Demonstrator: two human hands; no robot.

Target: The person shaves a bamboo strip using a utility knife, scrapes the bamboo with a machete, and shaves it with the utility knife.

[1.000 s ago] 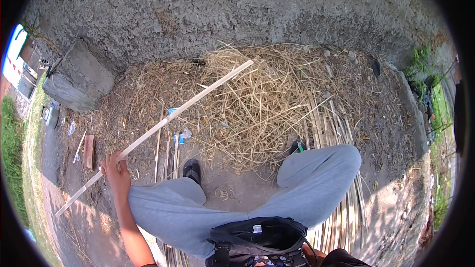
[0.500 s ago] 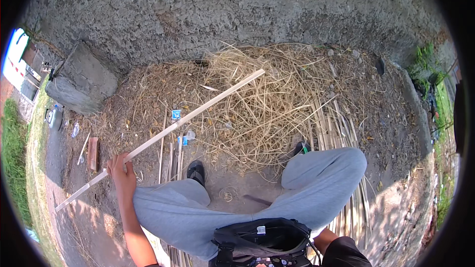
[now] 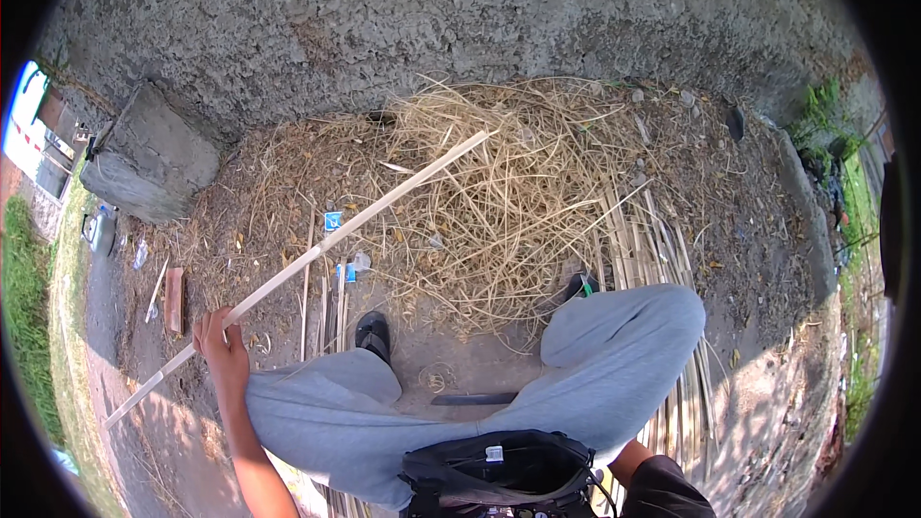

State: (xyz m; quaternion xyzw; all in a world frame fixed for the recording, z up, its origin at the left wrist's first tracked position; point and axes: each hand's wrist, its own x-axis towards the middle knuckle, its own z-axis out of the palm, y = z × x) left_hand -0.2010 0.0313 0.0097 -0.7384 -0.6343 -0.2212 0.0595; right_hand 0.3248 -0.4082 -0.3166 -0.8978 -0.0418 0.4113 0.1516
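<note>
While the grey wall (image 3: 460,10) fills the back, a big messy pile (image 3: 504,206) of thin curls sits at its foot. Nearer, the person's grey legs (image 3: 614,355) are spread apart. Beside the left one is the long strip (image 3: 307,258). It slants across: one end points up and right over the pile, the other down and left. It looks light, dry and stiff, maybe a bit bendy, and its edges could give splinters. Near the middle should be the best spot to hold it, so it won't tip. The left hand (image 3: 221,343) is wrapped around it, closer to the low left end. The right hand is hidden, so I can't tell what it does.
</note>
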